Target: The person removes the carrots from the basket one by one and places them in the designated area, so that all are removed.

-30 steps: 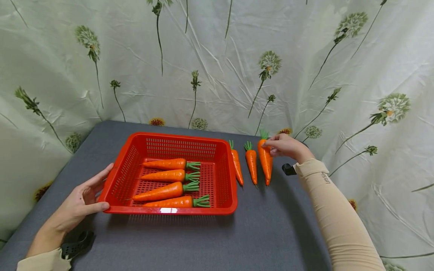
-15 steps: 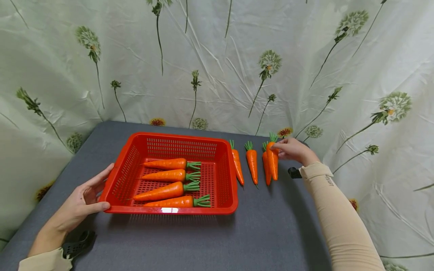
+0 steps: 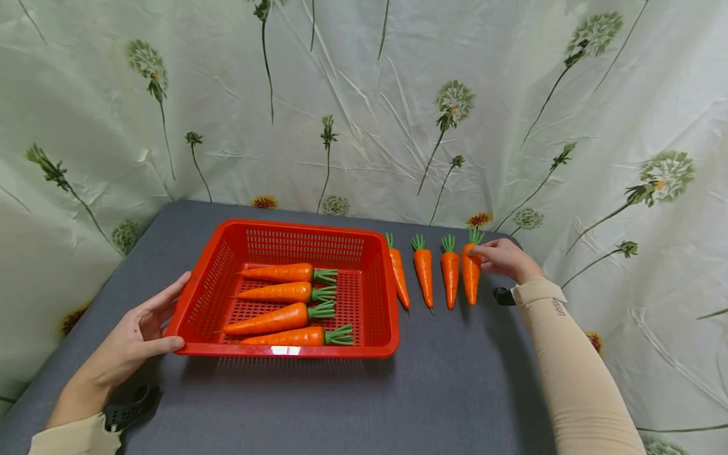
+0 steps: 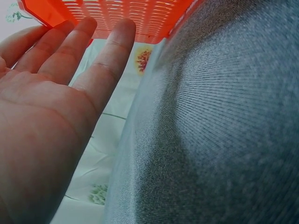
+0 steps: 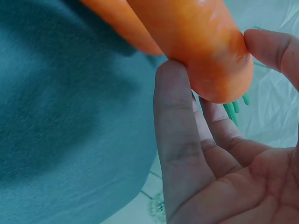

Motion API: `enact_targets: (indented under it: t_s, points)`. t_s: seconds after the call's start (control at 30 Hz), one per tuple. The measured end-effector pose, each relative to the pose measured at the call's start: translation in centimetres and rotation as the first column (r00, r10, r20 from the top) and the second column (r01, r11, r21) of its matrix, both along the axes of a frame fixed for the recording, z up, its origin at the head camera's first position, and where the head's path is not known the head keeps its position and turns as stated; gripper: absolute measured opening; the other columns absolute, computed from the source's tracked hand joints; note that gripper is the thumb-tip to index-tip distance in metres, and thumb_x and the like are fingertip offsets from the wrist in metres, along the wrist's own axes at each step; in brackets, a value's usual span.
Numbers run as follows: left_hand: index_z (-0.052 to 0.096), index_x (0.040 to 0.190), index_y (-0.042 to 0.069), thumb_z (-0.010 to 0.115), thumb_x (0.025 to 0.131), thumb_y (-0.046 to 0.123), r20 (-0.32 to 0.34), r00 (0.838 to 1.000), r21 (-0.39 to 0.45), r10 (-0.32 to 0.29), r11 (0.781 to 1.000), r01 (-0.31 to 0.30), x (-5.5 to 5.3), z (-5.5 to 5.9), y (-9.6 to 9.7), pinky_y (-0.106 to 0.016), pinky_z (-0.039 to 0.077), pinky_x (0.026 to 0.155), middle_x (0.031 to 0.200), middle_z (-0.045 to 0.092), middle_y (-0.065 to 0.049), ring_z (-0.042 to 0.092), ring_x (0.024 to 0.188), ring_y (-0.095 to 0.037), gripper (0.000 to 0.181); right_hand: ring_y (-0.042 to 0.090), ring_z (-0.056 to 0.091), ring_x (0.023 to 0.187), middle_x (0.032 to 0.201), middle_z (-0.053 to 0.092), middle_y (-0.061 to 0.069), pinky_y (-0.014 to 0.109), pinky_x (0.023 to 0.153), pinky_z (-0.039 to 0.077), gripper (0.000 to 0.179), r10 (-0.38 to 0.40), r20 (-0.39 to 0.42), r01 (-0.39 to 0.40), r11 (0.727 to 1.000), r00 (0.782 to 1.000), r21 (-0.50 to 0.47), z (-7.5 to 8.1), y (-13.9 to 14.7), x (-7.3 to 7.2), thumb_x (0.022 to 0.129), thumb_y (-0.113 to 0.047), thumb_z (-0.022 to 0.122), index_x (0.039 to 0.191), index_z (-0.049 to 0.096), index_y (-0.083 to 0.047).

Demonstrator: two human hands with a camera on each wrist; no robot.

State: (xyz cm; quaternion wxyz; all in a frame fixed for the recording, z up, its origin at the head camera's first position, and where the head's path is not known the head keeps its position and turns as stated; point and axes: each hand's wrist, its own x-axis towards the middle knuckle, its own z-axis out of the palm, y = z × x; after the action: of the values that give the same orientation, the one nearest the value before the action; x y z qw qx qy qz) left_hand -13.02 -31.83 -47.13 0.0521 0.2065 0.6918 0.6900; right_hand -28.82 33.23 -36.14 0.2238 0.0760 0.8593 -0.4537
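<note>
In the head view my right hand [image 3: 503,259] pinches an orange carrot [image 3: 471,284] with green stalks, upright in view, at the right end of a row of carrots. The right wrist view shows fingertips and thumb on either side of the held carrot's thick top [image 5: 210,60]. Three more carrots lie left of it, the nearest carrot [image 3: 450,278] close beside it. My left hand [image 3: 133,335] rests at the left end of a red plastic basket [image 3: 284,349], its thumb on the near corner of the rim. The left wrist view shows nearly straight fingers [image 4: 110,65] against the slotted wall.
Several carrots [image 3: 279,319] lie side by side in the basket, stalks to the right. The grey table [image 3: 443,392] reaches back to a white curtain [image 3: 364,114] printed with dandelions. The basket's right wall stands close to the leftmost loose carrot [image 3: 399,278].
My right hand let go of one carrot in the row, which now lies alone, and moved right with another carrot, now lowered beside it. The left hand and basket have kept their place.
</note>
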Motion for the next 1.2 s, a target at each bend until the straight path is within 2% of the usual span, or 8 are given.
enact_targets:
  t_s: [0.23,0.37,0.57,0.7,0.83,0.93,1.03,1.2]
  points:
    - [0.017,0.162,0.011,0.060,0.084,-0.019,0.003,1.000,-0.018,0.019,1.000,-0.019,0.1,0.4,-0.1,-0.027,0.059,0.086,0.158,0.039,0.003,0.054,0.128,-0.002,0.094,0.004,0.066,0.081,0.090,0.066,-0.005,0.025,0.086,0.058,0.058,-0.051,0.001,0.051,0.998,0.999,0.029,-1.1,1.4,0.1,0.101,-0.029,0.058,0.138,0.047,0.015]
    - [0.017,0.162,0.011,0.061,0.084,-0.018,0.002,1.000,-0.023,0.027,0.999,-0.027,0.2,0.4,-0.1,-0.026,0.059,0.087,0.157,0.039,0.004,0.054,0.129,-0.002,0.094,0.004,0.067,0.079,0.089,0.066,-0.004,0.027,0.088,0.058,0.057,-0.086,0.005,0.085,0.996,0.996,0.038,-1.9,2.0,0.0,0.100,-0.028,0.059,0.136,0.047,0.015]
    - [0.016,0.162,0.009,0.060,0.084,-0.020,-0.004,1.000,-0.011,0.015,1.000,-0.016,0.2,0.3,-0.3,-0.024,0.058,0.089,0.159,0.038,0.003,0.053,0.130,-0.001,0.095,0.004,0.068,0.076,0.089,0.067,-0.001,0.027,0.082,0.059,0.051,-0.087,0.002,0.086,0.994,0.996,0.065,-2.8,2.3,-0.1,0.100,-0.025,0.057,0.131,0.050,0.015]
    - [0.016,0.162,0.009,0.060,0.084,-0.020,0.000,1.000,-0.007,0.018,1.000,-0.018,0.3,0.1,-0.3,-0.025,0.058,0.088,0.159,0.038,0.003,0.053,0.130,-0.002,0.094,0.005,0.068,0.079,0.105,0.067,0.010,0.028,0.083,0.059,0.057,-0.082,-0.019,0.084,0.990,0.996,0.111,-3.4,2.0,-0.5,0.099,-0.026,0.058,0.135,0.048,0.016]
    - [0.016,0.162,0.011,0.059,0.085,-0.019,0.014,1.000,-0.013,0.024,1.000,-0.024,0.2,0.0,-0.1,-0.028,0.059,0.086,0.158,0.038,0.004,0.055,0.127,-0.003,0.093,0.009,0.067,0.085,0.126,0.059,0.024,0.028,0.084,0.059,0.062,-0.060,-0.022,0.063,0.983,0.998,0.174,-3.8,2.0,-0.7,0.098,-0.029,0.060,0.138,0.046,0.016]
    - [0.017,0.162,0.011,0.059,0.085,-0.018,0.018,0.999,-0.025,0.029,0.999,-0.029,0.1,0.0,0.0,-0.029,0.060,0.085,0.157,0.039,0.004,0.056,0.126,-0.003,0.092,0.012,0.066,0.084,0.120,0.060,0.023,0.026,0.079,0.058,0.061,-0.051,-0.013,0.052,0.980,0.999,0.192,-4.0,2.1,-0.7,0.097,-0.030,0.062,0.135,0.048,0.016]
    - [0.017,0.162,0.012,0.060,0.085,-0.017,0.020,0.999,-0.035,0.037,0.999,-0.037,0.1,0.0,0.2,-0.029,0.060,0.085,0.157,0.039,0.004,0.056,0.126,-0.003,0.092,0.013,0.064,0.082,0.110,0.060,0.016,0.024,0.076,0.057,0.058,-0.054,-0.013,0.055,0.977,0.998,0.207,-4.4,2.0,-0.8,0.097,-0.028,0.063,0.132,0.049,0.016]
    - [0.017,0.162,0.012,0.061,0.085,-0.017,0.021,0.999,-0.045,0.042,0.998,-0.041,0.2,0.1,0.2,-0.029,0.060,0.084,0.157,0.039,0.004,0.056,0.125,-0.003,0.093,0.011,0.062,0.080,0.103,0.060,0.010,0.026,0.078,0.058,0.054,-0.067,-0.026,0.072,0.966,0.997,0.249,-5.1,1.8,-1.0,0.100,-0.026,0.060,0.133,0.048,0.015]
